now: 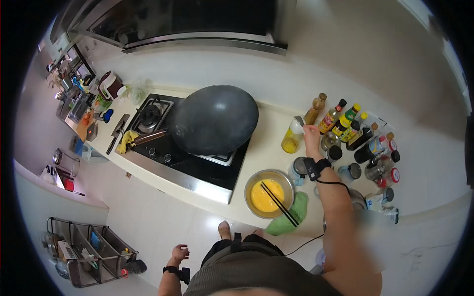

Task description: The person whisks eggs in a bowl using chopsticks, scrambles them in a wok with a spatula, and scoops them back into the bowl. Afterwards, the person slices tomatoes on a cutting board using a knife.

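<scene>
My right hand [310,136] is closed round the top of a glass oil bottle [291,142], which stands on the counter with yellow oil in its lower part. Below my left side, away from the counter, my left hand [181,252] hangs with its fingers apart and holds nothing. A large black wok [216,120] sits on the stove. Near the counter's front edge a metal bowl [248,190] holds beaten egg [261,197], with black chopsticks [279,203] resting across it. A green cloth [291,219] lies beside and partly under the bowl.
Sauce bottles [348,118] and several jars crowd the right side of the counter. A yellow cloth [129,138] wraps the wok's handle [150,136]. Left of the stove lies a cleaver [117,129]. The range hood [207,39] overhangs the stove; a rack [98,246] stands at lower left.
</scene>
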The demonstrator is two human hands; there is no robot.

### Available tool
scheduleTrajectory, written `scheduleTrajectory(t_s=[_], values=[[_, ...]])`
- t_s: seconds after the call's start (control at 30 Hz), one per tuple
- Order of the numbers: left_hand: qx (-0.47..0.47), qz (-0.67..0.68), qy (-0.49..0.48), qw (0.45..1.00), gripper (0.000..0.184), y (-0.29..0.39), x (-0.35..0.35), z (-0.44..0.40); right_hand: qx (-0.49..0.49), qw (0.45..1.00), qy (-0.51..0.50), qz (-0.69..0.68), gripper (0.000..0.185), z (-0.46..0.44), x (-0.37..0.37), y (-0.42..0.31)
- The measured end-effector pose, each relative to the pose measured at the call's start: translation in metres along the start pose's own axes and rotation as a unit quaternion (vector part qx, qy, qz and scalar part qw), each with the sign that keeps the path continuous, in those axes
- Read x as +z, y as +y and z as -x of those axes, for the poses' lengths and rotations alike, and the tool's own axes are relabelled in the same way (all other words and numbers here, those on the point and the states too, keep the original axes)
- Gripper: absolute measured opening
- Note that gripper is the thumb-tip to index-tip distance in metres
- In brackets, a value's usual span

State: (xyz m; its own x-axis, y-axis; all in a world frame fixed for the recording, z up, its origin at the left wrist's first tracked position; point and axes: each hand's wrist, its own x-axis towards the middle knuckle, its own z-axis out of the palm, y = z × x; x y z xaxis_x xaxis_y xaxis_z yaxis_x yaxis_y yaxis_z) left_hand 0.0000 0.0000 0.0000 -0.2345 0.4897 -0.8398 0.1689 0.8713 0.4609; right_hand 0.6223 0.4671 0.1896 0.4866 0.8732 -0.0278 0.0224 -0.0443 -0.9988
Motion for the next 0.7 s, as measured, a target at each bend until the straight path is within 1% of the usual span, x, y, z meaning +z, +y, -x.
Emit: scheduleTrajectory(t_s=[0.03, 0.07, 0.1, 0.13, 0.17, 0.2, 0.23, 0.27, 0.3, 0.33, 0.37, 0.4, 0.43, 0.47, 0.5, 0.53, 0.57, 0.6, 0.63, 0.67, 0.7], values=[[0.011, 0.019, -0.009, 1.000, 0.041, 0.017, -0.007, 0.010, -0.028, 0.999, 0.010, -0.015, 0.034, 0.004, 0.003, 0.009], [0.026, -0.004, -0.009, 1.000, 0.040, 0.037, -0.013, 0.019, -0.057, 0.998, 0.020, -0.028, 0.031, 0.008, 0.004, 0.017], [0.077, 0.027, -0.044, 0.996, 0.039, 0.069, 0.029, -0.003, -0.074, 0.997, 0.022, -0.024, 0.031, -0.023, -0.016, 0.009], [0.092, 0.008, -0.054, 0.994, 0.038, 0.083, 0.026, 0.017, -0.065, 0.997, -0.009, -0.030, 0.031, -0.012, -0.019, 0.017], [0.116, -0.001, -0.085, 0.990, 0.037, 0.105, 0.025, 0.025, -0.063, 0.997, -0.039, -0.038, 0.032, -0.007, -0.020, 0.018], [0.131, -0.003, -0.122, 0.984, 0.037, 0.125, 0.034, 0.030, -0.055, 0.997, -0.037, -0.034, 0.032, -0.003, -0.023, 0.015], [0.151, -0.002, -0.157, 0.976, 0.037, 0.155, 0.044, 0.043, -0.141, 0.982, 0.012, 0.126, 0.033, 0.002, -0.024, 0.010], [0.173, -0.033, -0.176, 0.969, 0.036, 0.184, 0.055, 0.058, -0.221, 0.932, 0.059, 0.282, 0.035, 0.013, -0.026, 0.005], [0.195, -0.055, -0.201, 0.958, 0.035, 0.205, 0.068, 0.062, -0.215, 0.932, 0.061, 0.285, 0.035, 0.026, -0.031, -0.004], [0.229, -0.067, -0.233, 0.943, 0.034, 0.221, 0.081, 0.061, -0.280, 0.919, 0.044, 0.273, 0.036, 0.043, -0.036, -0.018], [0.232, -0.095, -0.247, 0.936, 0.033, 0.242, 0.095, 0.072, -0.343, 0.902, 0.026, 0.260, 0.037, 0.061, -0.043, -0.033], [0.246, -0.081, -0.254, 0.932, 0.038, 0.255, 0.111, 0.075, -0.282, 0.939, -0.051, 0.192, 0.038, 0.089, -0.053, -0.045], [0.263, -0.079, -0.265, 0.924, 0.042, 0.263, 0.127, 0.075, -0.178, 0.962, -0.145, 0.149, 0.039, 0.122, -0.072, -0.050], [0.288, -0.075, -0.285, 0.911, 0.051, 0.278, 0.142, 0.080, -0.072, 0.964, -0.235, 0.101, 0.041, 0.157, -0.091, -0.055], [0.286, -0.075, -0.289, 0.911, 0.051, 0.284, 0.158, 0.079, -0.102, 0.934, -0.266, 0.215, 0.044, 0.197, -0.105, -0.068], [0.273, -0.039, -0.303, 0.912, 0.056, 0.288, 0.172, 0.076, -0.145, 0.884, -0.301, 0.326, 0.053, 0.229, -0.126, -0.060], [0.261, 0.000, -0.316, 0.912, 0.062, 0.294, 0.186, 0.074, -0.103, 0.882, -0.299, 0.349, 0.057, 0.259, -0.140, -0.046], [0.262, 0.001, -0.317, 0.911, 0.062, 0.301, 0.197, 0.076, -0.059, 0.877, -0.298, 0.371, 0.061, 0.283, -0.149, -0.030], [0.240, 0.035, -0.313, 0.918, 0.067, 0.306, 0.207, 0.080, -0.058, 0.878, -0.297, 0.372, 0.061, 0.301, -0.152, -0.019], [0.218, 0.068, -0.309, 0.923, 0.072, 0.310, 0.216, 0.083, 0.018, 0.913, -0.272, 0.304, 0.060, 0.315, -0.150, -0.008], [0.219, 0.066, -0.310, 0.923, 0.072, 0.313, 0.224, 0.083, 0.092, 0.937, -0.244, 0.231, 0.060, 0.322, -0.146, 0.002]])
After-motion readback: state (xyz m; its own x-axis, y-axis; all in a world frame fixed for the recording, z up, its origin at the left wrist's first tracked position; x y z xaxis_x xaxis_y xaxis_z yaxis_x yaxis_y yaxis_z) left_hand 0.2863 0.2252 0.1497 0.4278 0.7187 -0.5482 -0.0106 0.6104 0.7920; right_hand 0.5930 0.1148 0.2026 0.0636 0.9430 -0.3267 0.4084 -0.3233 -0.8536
